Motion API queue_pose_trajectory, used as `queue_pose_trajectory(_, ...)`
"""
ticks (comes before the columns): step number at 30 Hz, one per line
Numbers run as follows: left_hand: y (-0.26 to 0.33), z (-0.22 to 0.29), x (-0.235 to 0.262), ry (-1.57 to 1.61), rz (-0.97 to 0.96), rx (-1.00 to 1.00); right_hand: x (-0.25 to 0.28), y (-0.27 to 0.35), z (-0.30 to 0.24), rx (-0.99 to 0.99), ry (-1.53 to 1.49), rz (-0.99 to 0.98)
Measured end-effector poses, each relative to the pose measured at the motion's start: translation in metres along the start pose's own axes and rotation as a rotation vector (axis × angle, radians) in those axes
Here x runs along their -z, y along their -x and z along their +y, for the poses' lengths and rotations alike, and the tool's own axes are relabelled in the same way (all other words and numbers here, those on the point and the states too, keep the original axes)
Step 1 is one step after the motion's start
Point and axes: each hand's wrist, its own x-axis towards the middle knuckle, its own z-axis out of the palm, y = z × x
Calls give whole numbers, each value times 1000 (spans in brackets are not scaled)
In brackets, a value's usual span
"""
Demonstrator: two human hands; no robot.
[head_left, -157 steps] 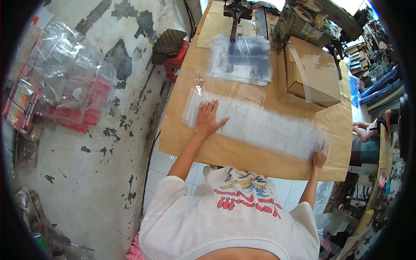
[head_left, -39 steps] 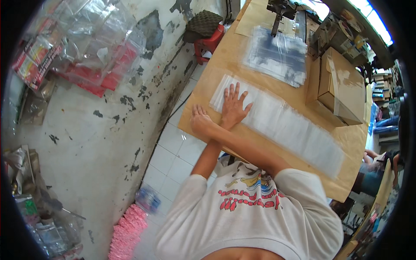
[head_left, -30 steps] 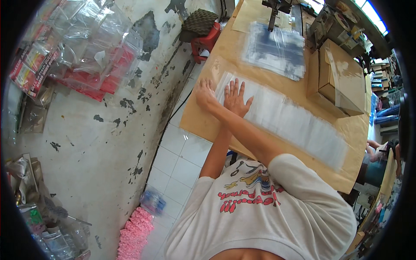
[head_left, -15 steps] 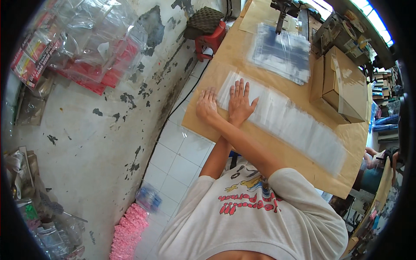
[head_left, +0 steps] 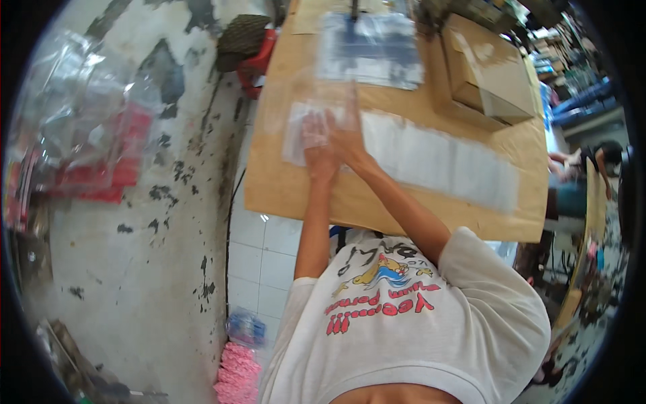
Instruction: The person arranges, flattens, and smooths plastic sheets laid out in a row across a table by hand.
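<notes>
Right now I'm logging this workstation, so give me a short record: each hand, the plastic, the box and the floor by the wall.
left hand: over the left end of the translucent plastic row, fingers extended, motion-blurred
right hand: just right of the left hand, blurred; grip unclear
plastic row: spread across the brown table
farther plastic stack: clear and dark blue
cardboard box: right of that stack, taped
floor by wall: pink bundle

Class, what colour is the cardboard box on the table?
Brown, with a paler tape strip; it shows best in the head view: box.
</notes>
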Motion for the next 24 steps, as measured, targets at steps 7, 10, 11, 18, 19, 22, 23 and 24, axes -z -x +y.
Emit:
queue_pose_trajectory(7,-12,11,-9,-10,-94,84,285,17,45,-175,340,394)
queue_pose_trajectory(10,-13,14,-6,-18,-119,120,365,39,73,-355,654,559)
queue_pose_trajectory(11,-13,16,-6,-14,-123,152,389,51,85,-365,663,573)
queue_pose_trajectory(18,-9,15,-15,-23,-28,70,479,118,175,-631,1047,564)
queue_pose_trajectory(19,-8,13,-15,-30,-28,63,479,124,175,-744,1183,403)
queue_pose_trajectory(22,-5,8,-16,10,20,62,476,132,179,-705,1121,488)
queue_pose_trajectory(23,-4,8,-17,5,25,53,480,131,185,-704,1111,487)
queue_pose_trajectory(24,-4,8,-17,0,31,46,484,128,191,-452,1165,607)
